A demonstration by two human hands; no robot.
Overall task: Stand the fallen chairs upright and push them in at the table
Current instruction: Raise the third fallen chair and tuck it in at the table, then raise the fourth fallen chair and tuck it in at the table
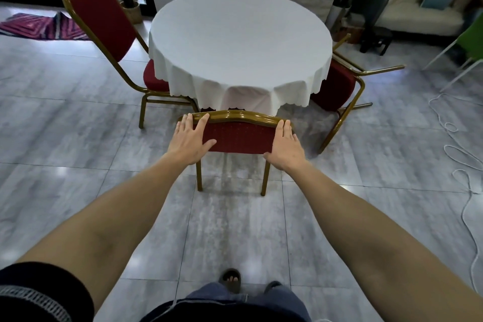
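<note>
Near chair (236, 136) upright, red padded back, gold frame, at table (239, 42)

Open grey tiled floor (78, 165) lies near and left. The round white-clothed table (239, 42) blocks the middle. A tipped red gold-framed chair (339, 86) bars the right side, and a loose white cable (467, 165) crosses the floor beyond.
</note>
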